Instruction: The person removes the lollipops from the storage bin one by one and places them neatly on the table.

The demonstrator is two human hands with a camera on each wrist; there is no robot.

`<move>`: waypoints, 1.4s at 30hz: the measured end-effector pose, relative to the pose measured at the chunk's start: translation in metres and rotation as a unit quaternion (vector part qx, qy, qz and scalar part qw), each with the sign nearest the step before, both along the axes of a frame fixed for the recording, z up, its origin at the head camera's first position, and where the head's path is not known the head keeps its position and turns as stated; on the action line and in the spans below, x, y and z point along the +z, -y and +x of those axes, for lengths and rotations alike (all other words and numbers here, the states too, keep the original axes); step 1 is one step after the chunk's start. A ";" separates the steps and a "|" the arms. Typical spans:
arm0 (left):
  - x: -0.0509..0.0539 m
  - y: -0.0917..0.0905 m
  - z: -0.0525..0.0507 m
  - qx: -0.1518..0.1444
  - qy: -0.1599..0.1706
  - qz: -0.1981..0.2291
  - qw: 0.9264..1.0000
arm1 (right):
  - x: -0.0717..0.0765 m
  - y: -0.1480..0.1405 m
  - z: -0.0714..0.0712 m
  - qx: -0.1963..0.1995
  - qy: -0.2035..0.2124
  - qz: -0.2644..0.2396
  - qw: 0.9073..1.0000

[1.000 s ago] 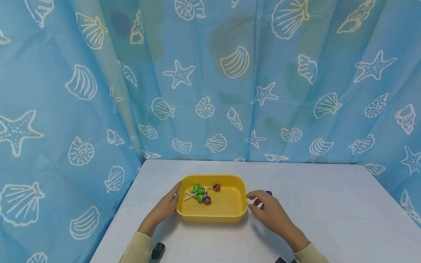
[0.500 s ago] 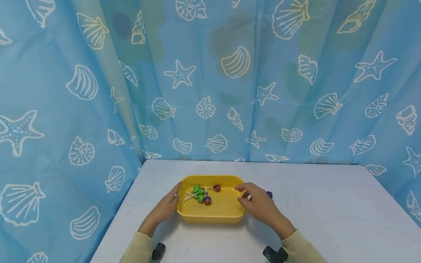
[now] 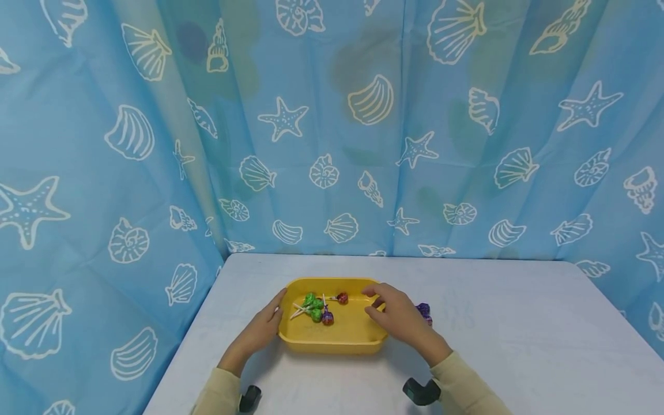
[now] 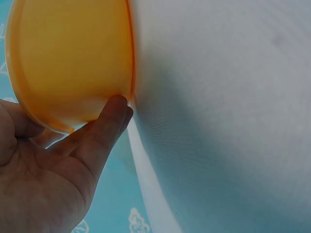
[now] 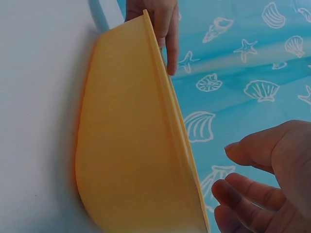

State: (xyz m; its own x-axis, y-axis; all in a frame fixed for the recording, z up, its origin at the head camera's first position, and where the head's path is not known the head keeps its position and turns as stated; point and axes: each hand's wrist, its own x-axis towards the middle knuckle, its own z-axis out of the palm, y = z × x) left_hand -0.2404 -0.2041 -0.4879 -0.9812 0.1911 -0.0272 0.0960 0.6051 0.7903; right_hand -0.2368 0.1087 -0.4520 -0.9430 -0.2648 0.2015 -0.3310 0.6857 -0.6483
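A yellow tray [image 3: 339, 347] holds several lollipops at its left: green ones [image 3: 315, 305], a red one [image 3: 342, 298] and a purple one [image 3: 328, 317]. My left hand [image 3: 259, 329] rests against the tray's left end, its fairly straight fingers touching the outer wall [image 4: 73, 58]. Over the tray's right part, my right hand [image 3: 403, 318] is raised with loosely bent fingers. In the right wrist view a gap separates that hand's thumb and fingers [image 5: 248, 194], and nothing shows between them. Purple-wrapped candy [image 3: 424, 312] is partly hidden behind the right hand.
The tray stands on a white-covered table [image 3: 519, 334]. A blue curtain [image 3: 321, 127] with shell and starfish prints hangs behind and at the left. Dark devices sit at the left wrist [image 3: 250, 399] and right wrist [image 3: 421, 392].
My right hand has moved left from beside the tray to above its right part, showing more of the purple candy. The left hand, tray and lollipops inside look the same.
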 end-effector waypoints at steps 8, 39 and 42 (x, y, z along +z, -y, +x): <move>0.000 0.000 -0.001 0.007 0.004 -0.005 1.000 | -0.004 0.005 -0.009 0.008 0.026 0.009 1.000; -0.001 0.002 -0.001 -0.007 -0.003 0.007 1.000 | -0.011 0.029 -0.030 0.036 0.051 0.100 0.993; -0.001 0.003 -0.001 -0.007 -0.004 0.007 1.000 | -0.014 0.031 -0.034 0.038 0.049 0.110 0.992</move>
State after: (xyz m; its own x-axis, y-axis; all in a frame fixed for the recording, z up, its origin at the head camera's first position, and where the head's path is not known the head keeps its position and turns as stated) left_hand -0.2411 -0.2069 -0.4891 -0.9785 0.2054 -0.0163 0.1112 0.5930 0.7975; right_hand -0.2704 0.0777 -0.4662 -0.9309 -0.3631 0.0398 -0.3302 0.7899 -0.5168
